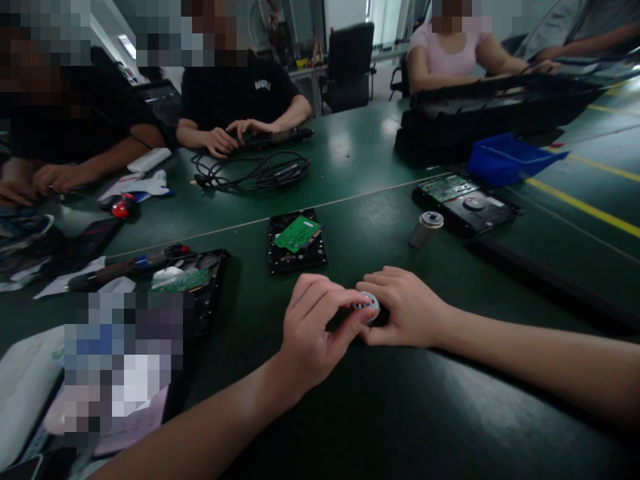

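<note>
Our left hand (313, 323): thumb and finger pinching round metal part (374, 302), at our twelve o'clock | Our right hand (407, 308): curled around its three o'clock side, holding it too | Metal cylinder (426, 231): one o'clock from it

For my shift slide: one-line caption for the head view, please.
Left hand and right hand meet at a small metal part over a green table, a metal cylinder beyond.

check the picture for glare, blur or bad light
Head view: soft glare on the green table at lower right; head view: dim overall; head view: left edge smeared, pixel blocks at top and lower left; head view: left hand, right hand clearer.
</note>
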{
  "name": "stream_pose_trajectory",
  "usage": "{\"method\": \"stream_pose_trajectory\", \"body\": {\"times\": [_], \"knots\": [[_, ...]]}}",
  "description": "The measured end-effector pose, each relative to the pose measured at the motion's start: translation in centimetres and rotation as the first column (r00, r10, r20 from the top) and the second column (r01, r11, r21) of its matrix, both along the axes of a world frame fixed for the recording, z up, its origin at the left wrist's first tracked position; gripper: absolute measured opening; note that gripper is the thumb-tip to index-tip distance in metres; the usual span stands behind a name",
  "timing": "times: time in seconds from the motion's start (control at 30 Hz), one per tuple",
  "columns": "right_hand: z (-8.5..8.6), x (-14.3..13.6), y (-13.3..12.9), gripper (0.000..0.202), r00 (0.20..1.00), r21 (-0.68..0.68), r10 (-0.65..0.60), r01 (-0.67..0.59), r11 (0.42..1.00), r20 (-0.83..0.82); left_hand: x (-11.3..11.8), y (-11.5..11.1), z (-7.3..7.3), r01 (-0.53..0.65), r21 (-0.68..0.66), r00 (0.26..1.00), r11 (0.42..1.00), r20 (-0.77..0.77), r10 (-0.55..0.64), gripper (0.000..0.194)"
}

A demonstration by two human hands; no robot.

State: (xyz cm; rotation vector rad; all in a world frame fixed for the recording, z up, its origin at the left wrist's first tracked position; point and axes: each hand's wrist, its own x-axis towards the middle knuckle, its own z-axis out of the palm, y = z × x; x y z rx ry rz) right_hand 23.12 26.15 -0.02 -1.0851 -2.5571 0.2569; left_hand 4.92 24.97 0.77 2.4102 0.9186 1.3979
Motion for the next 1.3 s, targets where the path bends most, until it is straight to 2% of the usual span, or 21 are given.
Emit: {"method": "stream_pose_trajectory", "body": {"times": [0.83,0.97,1.1,1.3], "knots": [[-0.07,-0.02,-0.04,0.028,1.000,-0.019,-0.003,0.003,1.000,-0.025,-0.16,0.24,-0.11,0.075,-0.053,0.997,0.996,-0.010,-0.076,0.013],[0.01,-0.06,-0.06,0.026,0.999,-0.020,-0.010,0.010,1.000,-0.031,-0.19,0.29,-0.09,0.070,-0.093,0.996,0.993,-0.041,-0.074,0.016],[0.04,-0.07,-0.10,0.026,0.999,-0.012,-0.012,0.012,1.000,-0.041,-0.23,0.33,-0.03,0.030,-0.076,0.998,0.997,-0.051,-0.034,0.020],[-0.02,-0.10,-0.06,0.025,0.999,-0.011,-0.016,0.016,1.000,-0.042,-0.17,0.23,0.24,-0.006,-0.063,0.999,0.998,-0.052,0.003,0.016]]}}
